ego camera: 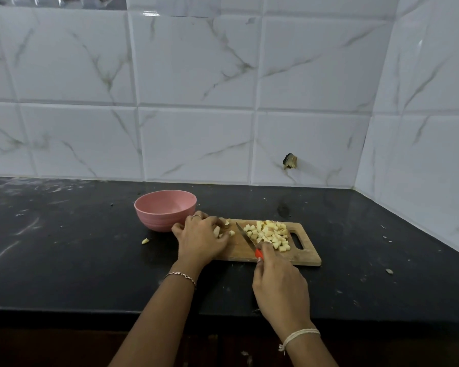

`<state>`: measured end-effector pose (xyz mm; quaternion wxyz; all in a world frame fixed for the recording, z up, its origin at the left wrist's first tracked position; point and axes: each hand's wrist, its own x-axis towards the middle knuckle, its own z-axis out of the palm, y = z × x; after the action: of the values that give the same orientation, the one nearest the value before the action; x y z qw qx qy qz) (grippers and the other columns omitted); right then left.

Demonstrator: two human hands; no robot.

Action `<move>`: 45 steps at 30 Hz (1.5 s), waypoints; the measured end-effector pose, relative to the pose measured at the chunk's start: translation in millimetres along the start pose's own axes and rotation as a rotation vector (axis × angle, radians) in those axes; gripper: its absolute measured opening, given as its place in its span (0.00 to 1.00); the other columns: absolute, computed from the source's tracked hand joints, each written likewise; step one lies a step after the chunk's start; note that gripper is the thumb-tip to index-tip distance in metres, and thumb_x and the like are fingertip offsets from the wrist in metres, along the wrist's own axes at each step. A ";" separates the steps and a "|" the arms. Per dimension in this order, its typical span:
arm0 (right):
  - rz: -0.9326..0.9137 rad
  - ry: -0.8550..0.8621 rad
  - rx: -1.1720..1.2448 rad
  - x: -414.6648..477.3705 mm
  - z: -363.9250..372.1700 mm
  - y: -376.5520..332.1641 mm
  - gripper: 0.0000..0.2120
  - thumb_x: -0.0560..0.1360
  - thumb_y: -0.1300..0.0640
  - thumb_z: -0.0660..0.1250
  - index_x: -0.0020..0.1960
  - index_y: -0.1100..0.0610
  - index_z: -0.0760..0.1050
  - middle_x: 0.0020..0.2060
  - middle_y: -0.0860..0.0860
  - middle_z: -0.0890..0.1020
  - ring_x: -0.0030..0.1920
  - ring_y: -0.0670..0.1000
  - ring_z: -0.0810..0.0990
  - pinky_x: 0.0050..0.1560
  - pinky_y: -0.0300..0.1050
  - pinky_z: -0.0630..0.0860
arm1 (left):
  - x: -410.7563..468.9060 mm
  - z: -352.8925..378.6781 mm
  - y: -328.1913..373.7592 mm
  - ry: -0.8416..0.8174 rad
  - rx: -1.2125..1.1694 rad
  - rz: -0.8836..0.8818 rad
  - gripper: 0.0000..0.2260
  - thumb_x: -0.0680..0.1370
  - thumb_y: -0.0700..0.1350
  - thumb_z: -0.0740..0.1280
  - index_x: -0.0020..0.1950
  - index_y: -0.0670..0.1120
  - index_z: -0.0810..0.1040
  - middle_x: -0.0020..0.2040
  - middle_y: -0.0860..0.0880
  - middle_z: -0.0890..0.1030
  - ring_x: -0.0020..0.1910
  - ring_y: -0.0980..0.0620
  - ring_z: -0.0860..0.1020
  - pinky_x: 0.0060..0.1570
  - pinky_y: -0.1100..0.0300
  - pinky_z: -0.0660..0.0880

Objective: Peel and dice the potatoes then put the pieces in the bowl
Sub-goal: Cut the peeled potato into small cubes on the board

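A wooden cutting board (300,254) lies on the black counter. A pile of diced potato (272,234) sits on its right half. My left hand (200,238) curls over several potato strips (224,230) at the board's left end and holds them down. My right hand (280,284) grips the red handle of a knife (245,238), whose blade points away between the strips and the pile. A pink bowl (164,210) stands just left of the board, behind my left hand; its inside looks empty.
One potato piece (145,241) lies on the counter (64,247) left of the board. Small scraps dot the counter at the right. Tiled walls close the back and right side. The counter's front edge runs under my forearms.
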<state>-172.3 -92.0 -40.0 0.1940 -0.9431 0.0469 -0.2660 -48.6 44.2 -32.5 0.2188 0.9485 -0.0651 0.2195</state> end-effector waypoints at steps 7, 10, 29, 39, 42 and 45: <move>0.006 0.013 0.016 -0.3 0.9 0.0 0.16 0.82 0.51 0.56 0.70 0.45 0.63 0.46 0.42 0.76 0.41 0.41 0.74 0.39 0.35 0.68 | -2.9 2.8 2.8 0.017 0.024 0.067 0.12 0.75 0.57 0.66 0.57 0.59 0.80 0.56 0.56 0.76 0.60 0.53 0.70 0.55 0.50 0.56; 0.016 0.019 0.015 0.0 1.5 -0.1 0.17 0.82 0.51 0.56 0.70 0.44 0.63 0.45 0.42 0.76 0.42 0.42 0.76 0.42 0.36 0.73 | -3.1 5.2 6.7 -0.004 0.040 0.121 0.10 0.76 0.56 0.65 0.55 0.57 0.79 0.52 0.57 0.79 0.59 0.54 0.72 0.53 0.50 0.56; -0.071 -0.102 -0.094 7.6 -5.4 -3.9 0.14 0.81 0.56 0.59 0.66 0.48 0.69 0.50 0.46 0.78 0.50 0.46 0.77 0.48 0.40 0.74 | 0.2 6.5 10.6 -0.093 -0.107 0.079 0.06 0.77 0.56 0.67 0.52 0.59 0.82 0.45 0.61 0.78 0.58 0.59 0.73 0.51 0.52 0.55; -0.109 -0.100 -0.182 12.3 -3.4 -0.5 0.15 0.81 0.59 0.56 0.67 0.49 0.66 0.52 0.48 0.77 0.51 0.49 0.76 0.48 0.43 0.73 | 0.2 10.3 11.9 -0.013 -0.119 0.121 0.08 0.76 0.56 0.69 0.51 0.56 0.81 0.42 0.58 0.81 0.54 0.59 0.75 0.54 0.51 0.58; -0.046 -0.045 -0.159 8.4 -0.6 2.8 0.17 0.81 0.59 0.55 0.68 0.48 0.64 0.51 0.46 0.77 0.49 0.47 0.77 0.44 0.41 0.71 | 2.9 14.1 14.8 -0.018 -0.131 0.121 0.08 0.75 0.56 0.70 0.50 0.56 0.81 0.42 0.58 0.81 0.56 0.58 0.75 0.57 0.50 0.57; -0.039 -0.025 -0.139 6.7 1.7 4.1 0.14 0.82 0.58 0.55 0.66 0.47 0.65 0.48 0.45 0.76 0.45 0.45 0.76 0.41 0.39 0.71 | 3.7 15.7 15.8 -0.007 -0.129 0.116 0.08 0.74 0.56 0.71 0.50 0.57 0.80 0.44 0.59 0.82 0.56 0.59 0.75 0.54 0.51 0.56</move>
<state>-165.6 -96.5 -39.7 0.1236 -0.9582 0.0442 -0.2541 -42.7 23.1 -37.4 0.2661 0.9279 -0.1347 0.2238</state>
